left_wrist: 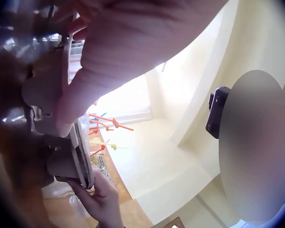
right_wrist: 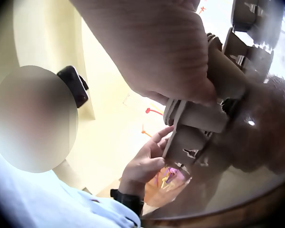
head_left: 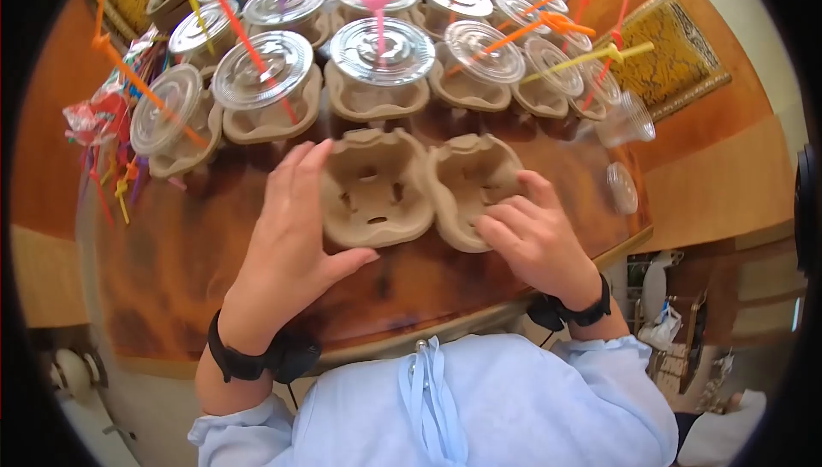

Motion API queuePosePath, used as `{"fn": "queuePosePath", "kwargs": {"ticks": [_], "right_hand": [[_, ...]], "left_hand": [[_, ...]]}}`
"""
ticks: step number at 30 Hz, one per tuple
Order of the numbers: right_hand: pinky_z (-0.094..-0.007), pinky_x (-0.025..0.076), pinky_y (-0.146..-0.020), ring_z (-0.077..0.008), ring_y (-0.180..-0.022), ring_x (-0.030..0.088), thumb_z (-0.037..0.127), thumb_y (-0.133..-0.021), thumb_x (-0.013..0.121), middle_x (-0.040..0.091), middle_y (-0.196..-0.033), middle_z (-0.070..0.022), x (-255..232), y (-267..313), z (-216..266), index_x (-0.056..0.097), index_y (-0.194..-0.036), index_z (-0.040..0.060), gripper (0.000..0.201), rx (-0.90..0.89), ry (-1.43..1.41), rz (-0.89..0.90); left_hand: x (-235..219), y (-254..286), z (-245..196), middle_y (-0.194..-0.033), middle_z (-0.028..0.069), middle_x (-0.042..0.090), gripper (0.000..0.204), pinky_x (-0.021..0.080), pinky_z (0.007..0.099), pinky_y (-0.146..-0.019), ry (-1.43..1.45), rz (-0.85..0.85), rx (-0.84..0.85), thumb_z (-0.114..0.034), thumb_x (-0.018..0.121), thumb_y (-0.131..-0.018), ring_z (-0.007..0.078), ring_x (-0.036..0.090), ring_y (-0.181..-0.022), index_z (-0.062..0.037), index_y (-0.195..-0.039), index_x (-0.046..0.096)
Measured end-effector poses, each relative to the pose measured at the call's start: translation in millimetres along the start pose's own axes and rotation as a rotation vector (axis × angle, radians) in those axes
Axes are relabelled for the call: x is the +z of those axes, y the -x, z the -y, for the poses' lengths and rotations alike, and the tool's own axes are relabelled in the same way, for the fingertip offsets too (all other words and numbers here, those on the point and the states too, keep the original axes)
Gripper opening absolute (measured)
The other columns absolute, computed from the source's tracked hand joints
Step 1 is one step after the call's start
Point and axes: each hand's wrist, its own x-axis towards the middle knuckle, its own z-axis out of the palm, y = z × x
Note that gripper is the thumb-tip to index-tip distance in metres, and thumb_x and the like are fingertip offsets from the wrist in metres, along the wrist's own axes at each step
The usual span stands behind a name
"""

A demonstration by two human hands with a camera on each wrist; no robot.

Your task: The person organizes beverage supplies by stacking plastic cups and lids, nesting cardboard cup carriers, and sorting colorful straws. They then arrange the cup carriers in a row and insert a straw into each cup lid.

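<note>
A brown moulded-pulp drink carrier (head_left: 426, 197) with two square wells sits at 12 o'clock from the person, over a glossy brown wooden table (head_left: 223, 244). Its long axis runs between 9 and 3 o'clock, so one bare hand is at each end. The left hand (head_left: 287, 227), at its 9 o'clock end, lies against the rim, fingers extended and thumb spread. The right hand (head_left: 531, 232), at its 3 o'clock end, grips the rim with bent fingers. The hands are apart, neither clearly nearer. Whether the carrier touches the wood is hard to tell. Just beyond, from 10 to 2 o'clock, stand clear lidded plastic cups (head_left: 407, 56) with bright straws, in similar pulp holders.
</note>
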Motion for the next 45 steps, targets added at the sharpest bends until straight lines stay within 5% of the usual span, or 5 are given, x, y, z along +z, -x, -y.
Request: {"fn": "queuePosePath", "kwargs": {"ticks": [9,19,31,43,45], "right_hand": [[-0.0444,0.042,-0.089,-0.0157,-0.067,0.058,0.003,-0.07,0.063,0.059,-0.077,-0.0027,-31.7,-26.4,15.6,0.061,-0.091,0.0051,0.021,0.047,-0.024,-0.224],[-0.0434,0.043,-0.085,-0.0185,-0.071,0.059,0.002,-0.069,0.063,0.061,-0.079,-0.0041,-43.9,-12.8,12.7,0.061,-0.095,0.0047,0.026,0.15,0.062,-0.095],[-0.0323,0.043,-0.068,-0.0147,-0.062,0.054,0.005,-0.069,0.063,0.058,-0.077,-0.0023,-18.5,-23.1,34.2,0.062,-0.108,0.0013,0.04,-0.011,-0.052,-0.227],[-0.0287,0.039,-0.059,-0.0148,-0.061,0.051,0.03,-0.07,0.066,0.052,-0.075,-0.0018,10.0,-23.7,44.2,0.054,-0.118,-0.0042,0.061,-0.056,-0.187,0.008],[-0.0296,0.041,-0.062,-0.0157,-0.062,0.051,0.023,-0.072,0.062,0.05,-0.072,-0.0018,10.9,-20.7,41.7,0.058,-0.099,0.0016,0.035,-0.076,-0.08,-0.006]], "left_hand": [[20.2,3.4,5.2,-0.132,0.0198,0.041,0.094,0.034,0.0368,-0.103,0.138,0.055,0.061,-0.017,0.08,-0.064,0.0317,0.041,-0.124,0.0001,-0.139,0.027],[39.1,-0.2,-0.5,-0.124,0.0209,0.047,0.033,0.036,0.0491,-0.099,-0.003,0.006,0.257,-0.004,0.07,-0.067,0.0451,0.034,-0.124,-0.0048,-0.098,0.059],[30.3,-3.8,-8.3,-0.146,0.014,0.02,0.105,0.049,0.0345,-0.089,0.404,0.126,-0.011,-0.016,0.087,-0.058,0.0241,0.046,-0.12,-0.0061,-0.141,0.025],[39.8,-0.2,-8.1,-0.108,0.0128,0.06,0.092,0.053,0.0301,-0.078,0.784,0.218,-0.2,0.004,0.069,-0.069,0.0209,0.063,-0.092,-0.0054,-0.144,0.016],[33.4,-2.3,-8.5,-0.104,0.0115,0.06,0.086,0.052,0.0292,-0.078,0.827,0.281,-0.245,0.006,0.065,-0.071,0.0186,0.063,-0.091,-0.0054,-0.143,0.019]]}}
